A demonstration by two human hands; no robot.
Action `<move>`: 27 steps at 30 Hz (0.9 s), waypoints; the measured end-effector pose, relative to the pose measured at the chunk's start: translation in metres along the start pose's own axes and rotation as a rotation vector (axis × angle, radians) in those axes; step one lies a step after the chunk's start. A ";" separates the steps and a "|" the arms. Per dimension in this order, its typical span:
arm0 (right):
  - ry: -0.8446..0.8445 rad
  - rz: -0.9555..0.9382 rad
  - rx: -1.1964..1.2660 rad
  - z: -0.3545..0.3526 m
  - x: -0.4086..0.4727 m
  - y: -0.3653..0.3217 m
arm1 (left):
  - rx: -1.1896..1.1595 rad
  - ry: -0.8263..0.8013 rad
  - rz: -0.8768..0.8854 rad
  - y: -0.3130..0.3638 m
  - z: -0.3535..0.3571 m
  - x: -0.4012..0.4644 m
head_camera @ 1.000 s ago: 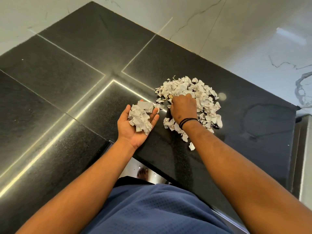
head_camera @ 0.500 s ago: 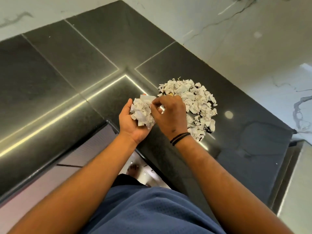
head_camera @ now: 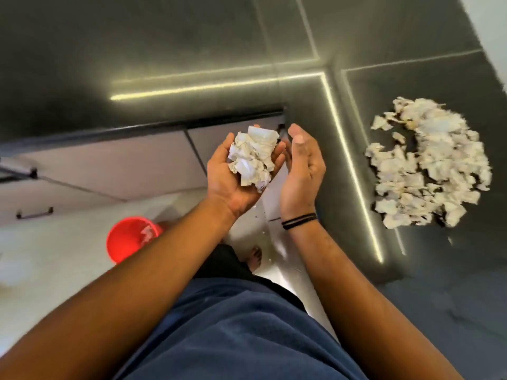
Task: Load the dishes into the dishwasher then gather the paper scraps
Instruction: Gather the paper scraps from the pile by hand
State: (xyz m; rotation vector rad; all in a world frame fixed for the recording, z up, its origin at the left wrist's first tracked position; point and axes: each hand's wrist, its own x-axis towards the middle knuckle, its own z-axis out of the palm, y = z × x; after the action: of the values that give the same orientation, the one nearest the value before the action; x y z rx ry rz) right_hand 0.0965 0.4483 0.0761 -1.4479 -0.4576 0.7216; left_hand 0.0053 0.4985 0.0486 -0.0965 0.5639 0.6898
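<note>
Left hand (head_camera: 236,171) cups a wad of scraps (head_camera: 253,160); right hand (head_camera: 301,165) empty, fingers relaxed. Most of the pile (head_camera: 430,165) remains on the worktop (head_camera: 192,45) right of the hands; red bucket (head_camera: 129,237) below-left.

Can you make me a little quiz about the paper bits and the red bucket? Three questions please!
1. True or false: the left hand holds a handful of scraps.
2. Where is the big paper pile? A) in the red bucket B) on the dark counter C) on the floor
3. Fill in: the right hand wears black bands on its ____.

Key
1. True. The scraps lie in its cupped palm.
2. B. The pile sits on the dark counter, to the right of both hands. The red bucket stands on the floor, lower left, with a few scraps inside.
3. Wrist. The hand itself is open and holds nothing.
</note>
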 end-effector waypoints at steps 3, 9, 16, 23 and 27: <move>-0.196 0.101 -0.003 0.038 -0.029 0.019 | -0.077 0.090 0.119 0.025 -0.040 -0.029; -0.373 0.214 -0.015 0.113 -0.098 0.083 | -0.248 0.227 0.283 0.068 -0.117 -0.083; -0.403 0.374 -0.009 0.182 -0.176 0.208 | -0.303 0.391 0.421 0.112 -0.239 -0.122; -0.352 0.574 -0.140 0.229 -0.240 0.356 | -0.481 0.611 0.450 0.138 -0.393 -0.123; -0.333 0.650 -0.294 0.237 -0.257 0.435 | -0.549 0.682 0.464 0.144 -0.463 -0.111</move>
State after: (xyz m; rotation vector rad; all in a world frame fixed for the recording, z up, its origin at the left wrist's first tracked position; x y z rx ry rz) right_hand -0.3201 0.4314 -0.2943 -1.7804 -0.3507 1.4783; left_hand -0.3679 0.4222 -0.2713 -0.7524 1.0529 1.2677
